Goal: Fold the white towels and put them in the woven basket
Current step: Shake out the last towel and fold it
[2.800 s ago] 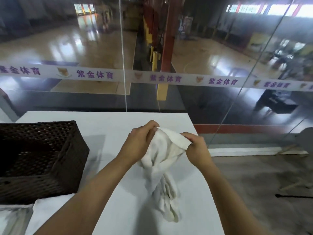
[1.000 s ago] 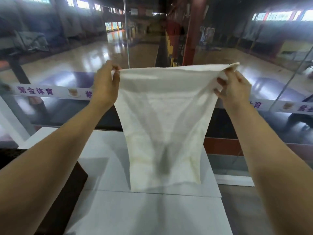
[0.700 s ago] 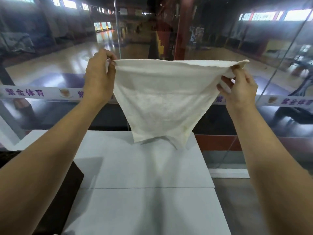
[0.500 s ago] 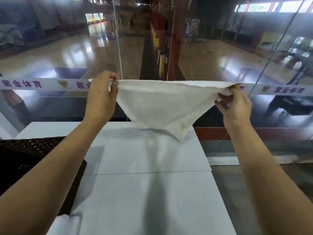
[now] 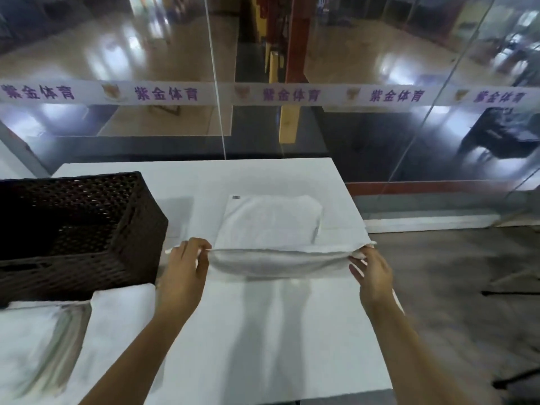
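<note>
My left hand (image 5: 184, 268) and right hand (image 5: 372, 271) each pinch one near corner of the white towel (image 5: 270, 223), fingers curled on the hem. The held edge runs straight across between my two hands, slightly sagging; the far half lies flat on the tabletop (image 5: 263, 331) beyond my fingers. The towel's long axis appears to run left to right. The woven basket (image 5: 73, 229) stands to the left of my left hand, which is the nearer one to it.
</note>
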Available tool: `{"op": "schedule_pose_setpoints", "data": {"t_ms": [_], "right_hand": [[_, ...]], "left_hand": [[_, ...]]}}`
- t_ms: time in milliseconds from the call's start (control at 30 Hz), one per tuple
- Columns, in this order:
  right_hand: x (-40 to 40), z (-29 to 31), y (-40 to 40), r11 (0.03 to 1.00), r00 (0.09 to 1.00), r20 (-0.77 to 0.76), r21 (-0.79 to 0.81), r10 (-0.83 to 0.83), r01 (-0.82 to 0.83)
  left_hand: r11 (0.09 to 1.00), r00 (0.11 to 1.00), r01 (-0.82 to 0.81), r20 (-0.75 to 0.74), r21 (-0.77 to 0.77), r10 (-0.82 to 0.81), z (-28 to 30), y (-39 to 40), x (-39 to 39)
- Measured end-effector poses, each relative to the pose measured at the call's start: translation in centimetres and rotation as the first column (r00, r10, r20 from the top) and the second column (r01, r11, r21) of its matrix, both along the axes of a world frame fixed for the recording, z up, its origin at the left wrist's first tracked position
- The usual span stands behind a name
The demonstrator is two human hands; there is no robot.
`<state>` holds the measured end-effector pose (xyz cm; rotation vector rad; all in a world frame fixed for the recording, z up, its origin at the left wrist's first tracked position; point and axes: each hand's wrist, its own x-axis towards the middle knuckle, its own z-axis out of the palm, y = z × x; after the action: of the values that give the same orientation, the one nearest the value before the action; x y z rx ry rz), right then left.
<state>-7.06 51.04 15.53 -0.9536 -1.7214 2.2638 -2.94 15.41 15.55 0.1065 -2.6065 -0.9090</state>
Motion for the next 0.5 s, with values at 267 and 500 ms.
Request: {"op": "schedule_pose_setpoints", "data": {"t_ms": [267, 500], "right_hand": [[9.8, -7.1, 0.2, 0.933, 0.990, 0.141, 0.353, 0.018, -0.067], [15.1, -8.3, 1.6, 0.894, 0.985, 0.103, 0.415, 0.139, -0.170]], "left_hand": [[0.995, 0.998, 0.037, 0.050, -0.096, -0.032, -4.9, 0.4, 8.8], [0.994, 0.993, -0.012, 0.116, -0.104, 0.025, -6.0, 2.1, 14.8]]}}
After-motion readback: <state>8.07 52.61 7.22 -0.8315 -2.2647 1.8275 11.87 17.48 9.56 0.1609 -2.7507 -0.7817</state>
